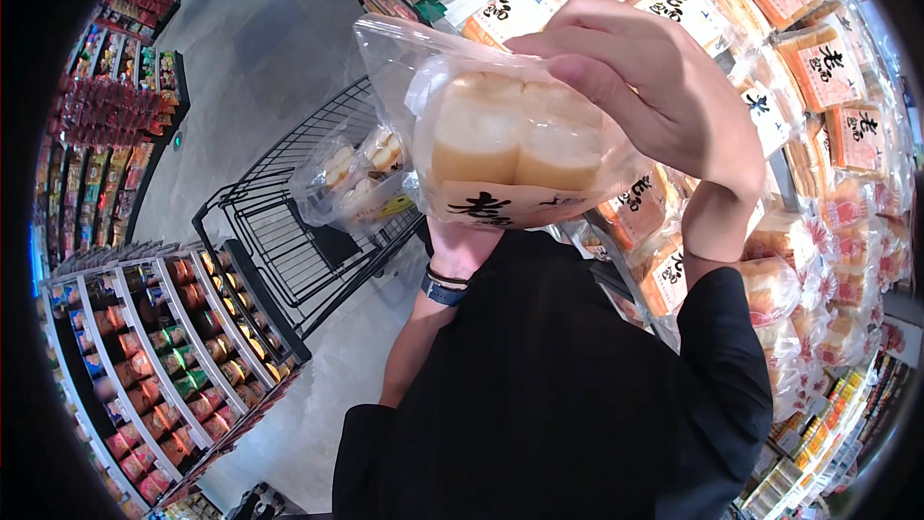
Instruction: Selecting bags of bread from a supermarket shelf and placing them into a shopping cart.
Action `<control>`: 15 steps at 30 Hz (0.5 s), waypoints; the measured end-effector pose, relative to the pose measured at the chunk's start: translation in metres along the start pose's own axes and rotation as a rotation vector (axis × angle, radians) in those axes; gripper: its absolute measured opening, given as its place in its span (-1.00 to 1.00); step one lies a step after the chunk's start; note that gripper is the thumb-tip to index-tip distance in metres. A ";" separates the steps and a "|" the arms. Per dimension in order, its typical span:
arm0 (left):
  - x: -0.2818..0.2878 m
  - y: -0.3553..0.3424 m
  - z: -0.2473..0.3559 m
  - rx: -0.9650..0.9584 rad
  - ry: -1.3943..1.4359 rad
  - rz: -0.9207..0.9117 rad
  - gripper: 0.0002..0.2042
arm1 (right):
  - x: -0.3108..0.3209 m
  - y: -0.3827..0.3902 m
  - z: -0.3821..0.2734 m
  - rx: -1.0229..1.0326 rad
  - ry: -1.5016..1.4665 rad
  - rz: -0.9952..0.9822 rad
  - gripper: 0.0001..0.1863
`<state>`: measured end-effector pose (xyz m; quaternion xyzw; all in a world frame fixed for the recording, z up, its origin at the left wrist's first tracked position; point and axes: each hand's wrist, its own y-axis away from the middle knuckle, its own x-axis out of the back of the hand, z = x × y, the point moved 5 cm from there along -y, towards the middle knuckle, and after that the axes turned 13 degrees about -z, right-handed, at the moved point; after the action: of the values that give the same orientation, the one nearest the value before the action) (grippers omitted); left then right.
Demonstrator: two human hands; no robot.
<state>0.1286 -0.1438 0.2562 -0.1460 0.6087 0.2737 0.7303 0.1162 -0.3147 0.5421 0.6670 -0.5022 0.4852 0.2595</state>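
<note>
A clear plastic bag of bread [520,135] is held up in front of me, with pale, golden-edged loaves inside and a peach label along its lower part. My right hand [640,72] is closed on the bag's upper right edge, thumb and fingers pinching the plastic. Under the bag, my left hand [465,248] holds it from below; its fingers are hidden behind the bag. Left of the bag stands a black wire shopping cart [289,197], which has more bagged bread [351,173] in it.
To the right, a sloping display is piled with bagged bread [833,67], some with peach labels. Shelves of colourful tubs [159,366] stand at the lower left. Farther shelves of packets [106,125] line the left side. Grey floor [245,29] runs between them.
</note>
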 end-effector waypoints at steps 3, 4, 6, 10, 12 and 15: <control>0.012 0.000 -0.009 0.055 0.176 -0.138 -0.32 | 0.007 -0.006 -0.008 -0.020 0.066 -0.074 -0.73; 0.017 -0.001 -0.012 0.054 0.175 -0.134 -0.32 | 0.009 -0.009 -0.010 -0.019 0.062 -0.075 -0.73; 0.013 -0.001 -0.018 0.063 0.345 -0.309 -0.33 | 0.011 -0.015 -0.019 0.070 0.079 -0.030 -0.71; 0.008 -0.003 -0.030 0.026 0.370 -0.361 -0.34 | 0.013 -0.018 -0.027 0.032 0.143 -0.039 -0.70; 0.004 -0.004 -0.034 0.006 0.319 -0.407 -0.36 | 0.020 -0.018 -0.027 0.047 0.123 -0.062 -0.65; -0.001 -0.005 -0.036 -0.043 0.281 -0.359 -0.36 | 0.023 -0.017 -0.039 -0.076 0.235 -0.031 -0.64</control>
<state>0.1025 -0.1671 0.2485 -0.3040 0.6627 0.1292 0.6721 0.1176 -0.2853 0.5805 0.6032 -0.4758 0.5366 0.3490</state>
